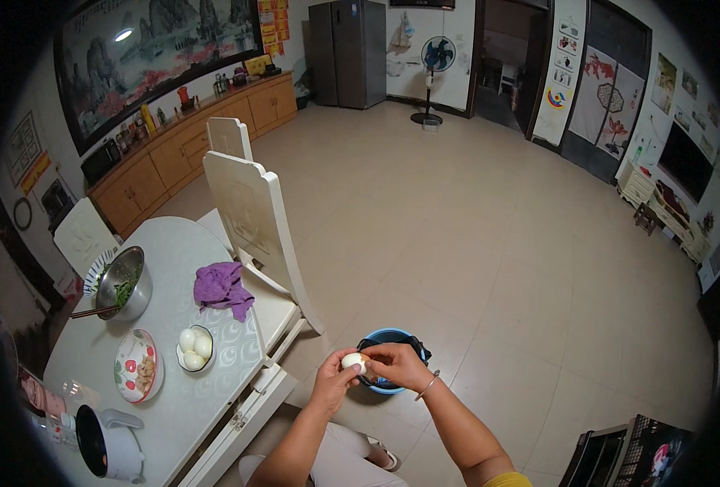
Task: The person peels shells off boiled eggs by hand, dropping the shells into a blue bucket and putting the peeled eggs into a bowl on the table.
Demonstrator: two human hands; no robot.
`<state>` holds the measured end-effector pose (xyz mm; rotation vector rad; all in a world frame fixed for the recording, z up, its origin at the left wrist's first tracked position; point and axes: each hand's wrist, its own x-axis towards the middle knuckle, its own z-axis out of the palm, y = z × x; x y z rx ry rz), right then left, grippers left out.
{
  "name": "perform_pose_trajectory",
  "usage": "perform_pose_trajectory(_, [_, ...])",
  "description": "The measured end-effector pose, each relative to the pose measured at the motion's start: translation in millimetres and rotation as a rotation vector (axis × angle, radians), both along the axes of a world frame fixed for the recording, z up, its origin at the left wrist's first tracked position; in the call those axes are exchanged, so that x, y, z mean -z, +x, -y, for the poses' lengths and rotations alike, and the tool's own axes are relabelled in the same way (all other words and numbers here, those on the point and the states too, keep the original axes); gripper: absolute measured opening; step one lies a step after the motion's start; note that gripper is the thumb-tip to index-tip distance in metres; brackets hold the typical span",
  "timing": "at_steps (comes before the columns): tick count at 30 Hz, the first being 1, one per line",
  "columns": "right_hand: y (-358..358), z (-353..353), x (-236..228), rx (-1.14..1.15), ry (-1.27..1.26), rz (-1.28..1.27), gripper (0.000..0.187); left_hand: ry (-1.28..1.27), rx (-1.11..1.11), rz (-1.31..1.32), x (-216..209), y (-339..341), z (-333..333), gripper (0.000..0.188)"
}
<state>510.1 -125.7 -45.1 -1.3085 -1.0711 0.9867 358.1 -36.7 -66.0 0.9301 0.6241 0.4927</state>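
Above a blue bin (389,332) with a black liner, my left hand (332,381) grips a boiled egg (352,362). Its white shows, and a brownish patch of shell remains near the right side. The fingers of my right hand (400,368) are pinched at that side of the egg; my wrist wears a bangle. To the left, on the table (234,357), several peeled eggs (202,346) sit in a small bowl. Beside it, a patterned bowl (135,347) holds light brown pieces I cannot make out clearly.
A steel bowl (138,294) with greens and chopsticks, a purple cloth (222,286) and a white pot (116,448) stand or lie on the table. White chairs (250,213) are at its far side. A black crate-like object (620,456) is at lower right.
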Motion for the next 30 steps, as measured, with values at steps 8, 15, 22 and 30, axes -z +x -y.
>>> perform_pose_trajectory(8, [1,3,9,0.109,0.050,0.016,0.024,-0.149,0.010,0.136,-4,1,3,0.035])
perform_pose_trajectory(15, [1,3,19,0.185,0.101,-0.041,0.024,-0.238,0.027,0.252,2,-3,-2,0.038])
perform_pose_trajectory(22, [6,6,17,0.251,0.008,-0.254,0.019,-0.339,-0.030,0.290,-7,-2,-1,0.037])
perform_pose_trajectory(30, [19,2,51,0.383,0.020,0.086,0.023,-0.477,-0.079,0.300,6,-8,-8,0.036])
